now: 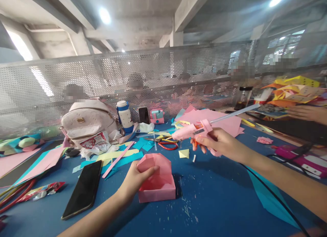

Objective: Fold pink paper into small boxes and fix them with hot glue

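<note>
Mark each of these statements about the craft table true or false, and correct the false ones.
1. The left hand grips the pink folded-paper box. True.
2. The right hand holds a blue stapler. False: it holds a pink plastic glue gun.
3. A black smartphone lies flat on the blue table mat, left of the box. True.
4. The red-handled scissors rest inside the box. False: they lie on the mat beyond it.
5. The white backpack stands at the right edge. False: it stands at the far left.
</note>
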The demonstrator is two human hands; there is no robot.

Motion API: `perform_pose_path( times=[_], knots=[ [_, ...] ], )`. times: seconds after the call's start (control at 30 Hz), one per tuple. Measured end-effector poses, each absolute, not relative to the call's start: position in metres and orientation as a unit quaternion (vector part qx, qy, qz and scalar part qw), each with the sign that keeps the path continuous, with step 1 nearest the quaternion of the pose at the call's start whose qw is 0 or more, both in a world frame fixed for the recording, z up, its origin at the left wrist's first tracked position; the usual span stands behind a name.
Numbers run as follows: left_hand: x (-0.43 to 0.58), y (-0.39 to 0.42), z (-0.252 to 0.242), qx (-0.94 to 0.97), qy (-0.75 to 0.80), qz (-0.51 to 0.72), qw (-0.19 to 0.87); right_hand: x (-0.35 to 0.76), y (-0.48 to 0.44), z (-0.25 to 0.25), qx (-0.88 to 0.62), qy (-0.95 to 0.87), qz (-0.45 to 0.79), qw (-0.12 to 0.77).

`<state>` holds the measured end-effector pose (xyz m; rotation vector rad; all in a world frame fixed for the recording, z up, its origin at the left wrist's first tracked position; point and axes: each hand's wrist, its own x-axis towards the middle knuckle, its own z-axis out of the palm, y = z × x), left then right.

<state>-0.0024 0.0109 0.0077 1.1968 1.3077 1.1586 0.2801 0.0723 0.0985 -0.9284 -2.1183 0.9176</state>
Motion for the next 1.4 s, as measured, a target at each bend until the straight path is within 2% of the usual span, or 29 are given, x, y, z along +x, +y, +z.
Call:
perform_pose_path(
  times=[0.17, 0.3, 0.5, 0.63, 0.97, 1.27, 1.4],
  knots=[
    [-0.005, 0.012, 0.005, 0.541, 0.531, 0.432, 0.488, 0.265, 0.062, 0.105, -0.323, -0.816, 0.371, 0.303],
    [-0.01, 0.014, 0.005, 0.555, 0.53, 0.421, 0.485, 0.255, 0.062, 0.108, -0.323, -0.808, 0.363, 0.332],
    [-0.024, 0.019, 0.014, 0.6, 0.427, 0.294, 0.609, 0.25, 0.074, 0.106, -0.316, -0.799, 0.369, 0.355],
    [-0.037, 0.025, 0.016, 0.598, 0.407, 0.288, 0.628, 0.253, 0.078, 0.103, -0.332, -0.797, 0.364, 0.349],
    [-0.032, 0.03, 0.007, 0.59, 0.455, 0.352, 0.567, 0.279, 0.102, 0.092, -0.382, -0.771, 0.358, 0.363],
    [-0.065, 0.045, 0.015, 0.629, 0.49, 0.237, 0.555, 0.335, 0.131, 0.047, -0.484, -0.732, 0.398, 0.27],
    [-0.067, 0.05, 0.016, 0.66, 0.501, 0.256, 0.497, 0.347, 0.13, 0.035, -0.514, -0.744, 0.337, 0.26]
  ],
)
